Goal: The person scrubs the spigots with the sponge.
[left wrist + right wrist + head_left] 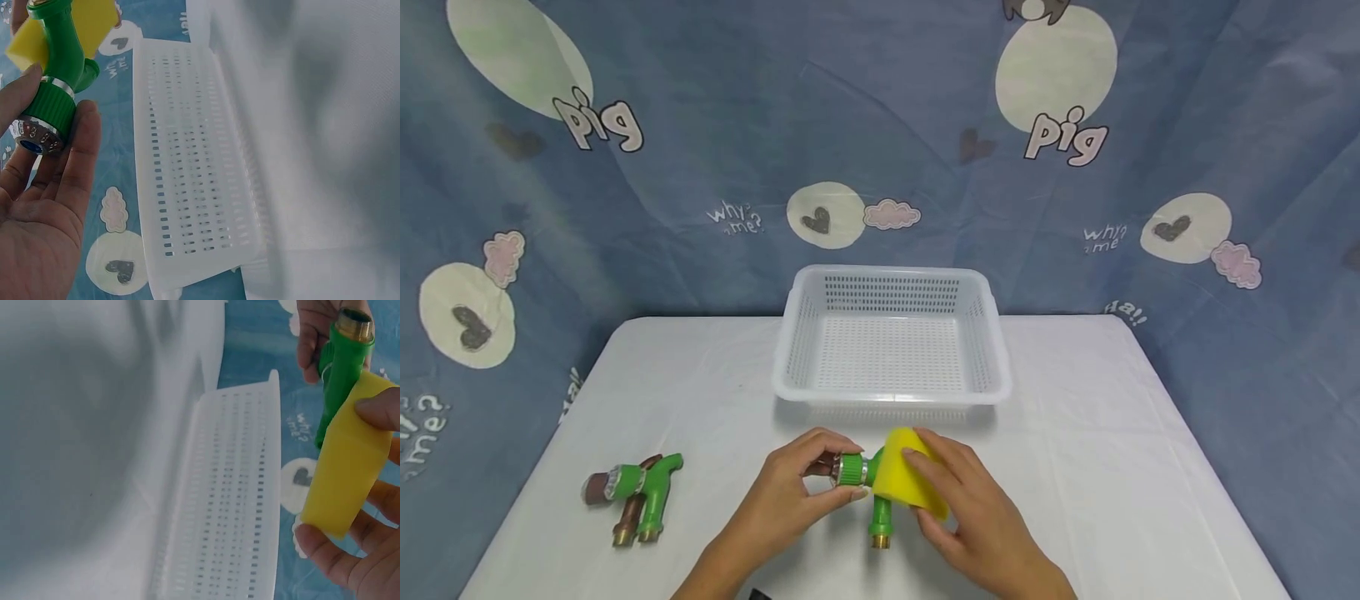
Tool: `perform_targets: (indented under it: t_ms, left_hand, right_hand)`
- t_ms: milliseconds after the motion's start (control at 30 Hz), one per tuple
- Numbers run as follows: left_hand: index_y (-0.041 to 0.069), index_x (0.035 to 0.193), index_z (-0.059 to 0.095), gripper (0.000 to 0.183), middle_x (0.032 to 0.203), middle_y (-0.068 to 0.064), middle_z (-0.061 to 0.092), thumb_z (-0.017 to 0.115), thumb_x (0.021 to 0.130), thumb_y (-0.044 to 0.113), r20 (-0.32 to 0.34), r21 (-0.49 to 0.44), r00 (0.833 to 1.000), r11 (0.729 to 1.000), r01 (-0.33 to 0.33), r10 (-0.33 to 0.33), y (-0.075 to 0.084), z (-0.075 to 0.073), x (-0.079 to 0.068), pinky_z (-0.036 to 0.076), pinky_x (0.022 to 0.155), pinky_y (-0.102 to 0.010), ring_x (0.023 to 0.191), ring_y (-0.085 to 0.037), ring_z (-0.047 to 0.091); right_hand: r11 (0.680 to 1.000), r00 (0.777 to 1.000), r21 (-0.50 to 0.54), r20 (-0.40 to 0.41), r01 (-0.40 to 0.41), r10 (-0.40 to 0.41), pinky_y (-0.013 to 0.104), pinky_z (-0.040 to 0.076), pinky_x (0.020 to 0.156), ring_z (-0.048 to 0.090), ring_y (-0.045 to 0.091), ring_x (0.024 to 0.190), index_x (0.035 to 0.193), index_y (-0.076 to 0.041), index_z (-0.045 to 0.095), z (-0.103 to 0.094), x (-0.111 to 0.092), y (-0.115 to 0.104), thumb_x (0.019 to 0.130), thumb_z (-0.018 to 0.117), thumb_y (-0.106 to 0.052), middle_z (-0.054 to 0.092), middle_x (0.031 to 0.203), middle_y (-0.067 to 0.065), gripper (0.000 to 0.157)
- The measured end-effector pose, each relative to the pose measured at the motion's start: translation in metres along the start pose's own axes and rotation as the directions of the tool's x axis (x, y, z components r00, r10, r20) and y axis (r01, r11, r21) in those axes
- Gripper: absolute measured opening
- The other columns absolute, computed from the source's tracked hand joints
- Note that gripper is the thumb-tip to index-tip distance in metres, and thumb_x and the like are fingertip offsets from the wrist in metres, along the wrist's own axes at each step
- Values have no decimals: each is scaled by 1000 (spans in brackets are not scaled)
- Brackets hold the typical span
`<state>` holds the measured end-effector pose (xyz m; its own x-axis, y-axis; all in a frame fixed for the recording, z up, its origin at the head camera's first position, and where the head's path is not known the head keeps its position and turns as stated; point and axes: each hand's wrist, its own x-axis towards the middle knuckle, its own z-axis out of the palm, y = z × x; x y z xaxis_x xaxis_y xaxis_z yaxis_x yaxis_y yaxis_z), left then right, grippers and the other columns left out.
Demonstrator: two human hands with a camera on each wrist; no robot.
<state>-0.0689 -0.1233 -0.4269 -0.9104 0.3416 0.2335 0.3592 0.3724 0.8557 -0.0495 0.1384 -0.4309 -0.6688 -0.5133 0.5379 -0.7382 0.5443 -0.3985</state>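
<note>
Blue printed cloth [880, 108] hangs behind the white counter [1090, 433]. From my head, I see my left hand [793, 487] pinching a tap [882, 510] by its ribbed green collar, while my right hand [973, 510] grips a yellow sponge [897, 477] over the tap's near-right part. Beyond both hands sits a white basket [891, 396]; well left of my left hand, a second tap [657, 492] lies across a brown one [628, 517]. At my left wrist, thumb and fingers clasp the collar, sponge behind. At my right, thumb and fingers hold the sponge, the tap's brass end beyond them.
</note>
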Motion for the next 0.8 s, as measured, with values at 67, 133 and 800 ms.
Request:
perform_targets:
  t_ms: [67,133,800]
  left_hand:
    - [36,109,62,39,104,15,61,82,75,33,1,-1,1000,1000,-5,5,0,0,1,56,78,-23,84,-9,62]
    - [36,109,62,39,104,15,61,82,75,33,2,-3,1000,1000,-1,1,0,0,2,56,78,-23,83,-9,62]
    - [36,108,62,42,103,15,60,84,74,29,-25,7,1000,1000,-14,14,2,0,0,55,78,-23,84,-9,61]
  right_hand:
    - [1000,1000,-15,-7,-18,18,19,28,110,41,21,131,143,-17,45,-1,-1,2,83,69,-18,38,150,8,64]
    - [999,1000,-17,-9,-27,27,18,28,110,41,21,131,143,-17,45,-2,-2,3,82,69,-17,38,150,7,65]
    - [999,999,-17,-12,-42,42,21,28,111,40,22,131,144,-16,42,1,-3,3,79,68,-13,35,150,5,70]
